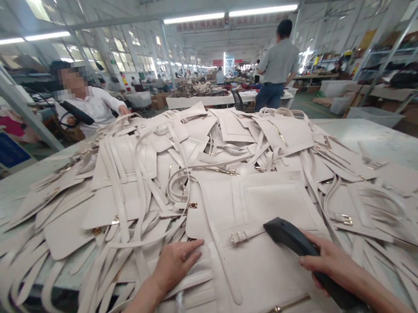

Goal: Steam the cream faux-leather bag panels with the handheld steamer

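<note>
My right hand [329, 261] is closed around the grip of a black handheld tool [293, 235] with a broad, curved head. The tool's exact kind is unclear. Its head is over a beige leather-like bag panel [264, 274], close to a short buckled strap [246, 233]. My left hand [176, 266] lies at the panel's left side with its fingers stretched out, holding nothing. A long thin strap [216, 244] runs down the panel between my hands. Nearer to me, a gold metal bar [273, 311] crosses the panel.
Beige bag pieces [126, 158] with straps and gold hardware are heaped across the pale table [347, 133]. At the far left a person in white [97, 107] holds a black tool [75, 112]. A person in grey [279, 62] stands beyond the table. Straps hang over the left edge.
</note>
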Demonstrator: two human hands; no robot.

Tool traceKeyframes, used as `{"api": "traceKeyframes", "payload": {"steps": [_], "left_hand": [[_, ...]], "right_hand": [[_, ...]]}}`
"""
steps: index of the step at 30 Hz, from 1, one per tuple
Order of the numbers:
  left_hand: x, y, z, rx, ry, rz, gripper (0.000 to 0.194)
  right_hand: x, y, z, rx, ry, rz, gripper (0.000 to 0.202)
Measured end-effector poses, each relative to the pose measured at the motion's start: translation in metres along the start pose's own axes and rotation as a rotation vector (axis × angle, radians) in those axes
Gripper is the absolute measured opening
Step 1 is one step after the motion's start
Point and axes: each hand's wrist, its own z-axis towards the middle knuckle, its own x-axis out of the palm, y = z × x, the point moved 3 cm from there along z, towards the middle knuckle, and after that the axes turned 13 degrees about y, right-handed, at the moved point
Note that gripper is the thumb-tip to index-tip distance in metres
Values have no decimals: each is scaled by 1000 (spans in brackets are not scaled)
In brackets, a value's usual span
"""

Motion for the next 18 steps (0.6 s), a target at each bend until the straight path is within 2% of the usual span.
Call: {"api": "traceKeyframes", "payload": {"steps": [2,6,10,12,14,16,18], "left_hand": [[0,0,0,-1,8,-1,31],[0,1,2,5,8,-9,31],[1,2,0,10,-4,-49,30],[0,2,-2,-2,-12,-56,31],[-2,1,-3,-38,-22,-36,30],[-4,-1,-4,-82,-33,-9,27],[-5,-3,-4,-106,-44,13,23]], "right_hand": [[-3,7,16,-15,-15,7,69],[-16,23,36,-85,-135,-28,67],[-24,27,16,-49,-193,-55,72],[-23,19,-2,14,-190,-74,74],[-19,6,-15,63,-131,-96,77],[-14,-10,-18,84,-58,-103,81],[-11,-25,-8,101,-18,-86,81]]}}
